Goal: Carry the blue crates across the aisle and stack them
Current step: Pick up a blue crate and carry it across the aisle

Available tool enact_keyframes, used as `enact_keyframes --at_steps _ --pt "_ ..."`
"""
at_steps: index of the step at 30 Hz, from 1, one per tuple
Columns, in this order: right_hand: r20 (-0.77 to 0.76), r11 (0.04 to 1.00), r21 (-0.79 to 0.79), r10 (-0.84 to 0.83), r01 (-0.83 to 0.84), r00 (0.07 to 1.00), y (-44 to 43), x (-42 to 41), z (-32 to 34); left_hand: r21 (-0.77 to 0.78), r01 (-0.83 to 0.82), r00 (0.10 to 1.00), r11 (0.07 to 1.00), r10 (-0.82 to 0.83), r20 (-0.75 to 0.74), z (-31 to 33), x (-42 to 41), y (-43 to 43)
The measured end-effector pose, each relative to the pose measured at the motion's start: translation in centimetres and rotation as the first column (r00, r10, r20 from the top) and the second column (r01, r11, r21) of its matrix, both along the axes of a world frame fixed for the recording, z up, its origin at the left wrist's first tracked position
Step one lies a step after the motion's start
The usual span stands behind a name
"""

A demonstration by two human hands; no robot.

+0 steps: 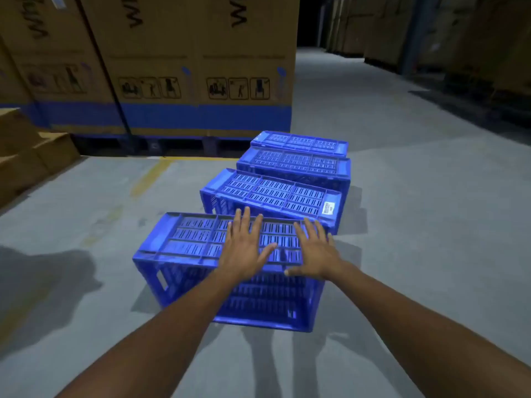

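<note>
Both forearms reach forward | left hand (244, 248) and right hand (314, 251) flat, fingers (246, 222) spread, gripping nothing | nearest blue crate (186, 254) upside down on floor (416, 225) directly beneath fingers, likely being steadied or squared | three more crates (273, 193) in a row just beyond fingertips | cardboard boxes (186, 67) well beyond

Both bare forearms reach forward, nearly parallel. The left hand (244, 248) is palm down, fingers spread, thumb angled right. The right hand (316, 254) is likewise flat and splayed, thumb pointing left. Neither grip is closed.
</note>
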State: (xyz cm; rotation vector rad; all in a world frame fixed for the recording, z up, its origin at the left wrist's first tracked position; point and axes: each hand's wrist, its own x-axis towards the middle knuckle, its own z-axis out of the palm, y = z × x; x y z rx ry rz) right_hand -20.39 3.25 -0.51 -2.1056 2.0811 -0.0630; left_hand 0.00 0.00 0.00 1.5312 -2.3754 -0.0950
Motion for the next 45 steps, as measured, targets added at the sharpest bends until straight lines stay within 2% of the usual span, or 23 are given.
enact_keyframes --at_steps 4,7,10,12,14,15,17,19,20,23,25,29,34,38,41,43,45 --pt "-0.083 0.978 0.184 0.113 -0.096 0.990 -0.8 0.8 -3.2 0.166 -0.068 0.993 0.984 0.051 0.105 -4.0 -0.2 0.5" --pt "-0.177 0.992 0.102 0.092 -0.075 0.980 -0.8 1.1 -5.0 0.324 -0.187 0.977 0.927 0.142 0.158 -6.3 -0.2 0.4" --pt "-0.222 0.999 0.012 0.040 -0.038 0.974 -0.7 1.3 -5.1 0.320 -0.294 0.952 0.900 0.248 0.178 -6.8 -0.7 0.5" --pt "-0.233 0.999 0.017 0.032 -0.029 0.972 -0.3 1.6 -4.8 0.319 -0.416 0.908 0.852 0.405 0.105 -6.6 -1.7 1.3" --pt "-0.219 1.000 -0.013 0.011 -0.014 0.976 0.2 1.8 -4.6 0.420 -0.530 0.794 0.737 0.605 -0.061 -6.1 -3.1 1.8" --pt "-0.207 0.999 -0.037 -0.004 -0.004 0.978 0.6 2.0 -4.4 0.486 -0.553 0.697 0.676 0.695 -0.173 -5.9 -3.9 2.0" --pt "-0.190 0.997 -0.071 -0.028 0.014 0.981 1.1 2.7 -4.0 0.609 -0.531 0.445 0.589 0.806 -0.391 -5.1 -4.9 2.0" --pt "-0.194 0.995 -0.092 -0.057 0.040 0.979 1.8 3.5 -3.5 0.681 -0.432 0.255 0.591 0.804 -0.537 -4.5 -5.8 1.6" --pt "-0.196 0.995 -0.086 -0.073 0.057 0.978 2.4 3.8 -3.0 0.698 -0.370 0.222 0.613 0.788 -0.575 -4.0 -6.2 1.5" --pt "-0.175 0.996 -0.046 -0.087 0.080 0.981 4.3 4.6 -0.2 0.718 -0.260 0.211 0.646 0.764 -0.610 -1.9 -7.2 1.5" --pt "-0.183 0.997 -0.038 -0.079 0.073 0.980 5.5 4.5 2.7 0.718 -0.245 0.195 0.652 0.758 -0.622 0.0 -7.7 1.5" --pt "-0.232 0.998 -0.006 -0.059 0.060 0.971 7.7 4.2 11.0 0.764 -0.236 0.261 0.601 0.796 -0.546 6.6 -8.6 2.5" --pt "-0.171 0.998 0.033 -0.053 0.060 0.984 8.6 4.4 25.8 0.780 -0.198 0.265 0.594 0.799 -0.541 20.8 -8.4 3.5" --pt "-0.076 0.997 0.020 -0.071 0.073 0.995 8.8 4.7 40.6 0.775 -0.101 0.205 0.624 0.775 -0.597 34.0 -8.3 3.0" --pt "-0.017 0.997 -0.006 -0.081 0.081 0.997 9.0 3.9 51.9 0.755 -0.054 0.205 0.653 0.747 -0.632 43.3 -8.1 2.5" --pt "0.022 0.996 0.003 -0.088 0.088 0.996 8.9 2.8 58.8 0.749 0.001 0.236 0.663 0.728 -0.644 50.0 -8.0 2.7" --pt "0.036 0.996 -0.011 -0.089 0.090 0.995 9.0 1.5 65.5 0.738 0.044 0.308 0.674 0.693 -0.651 56.1 -8.1 2.7"
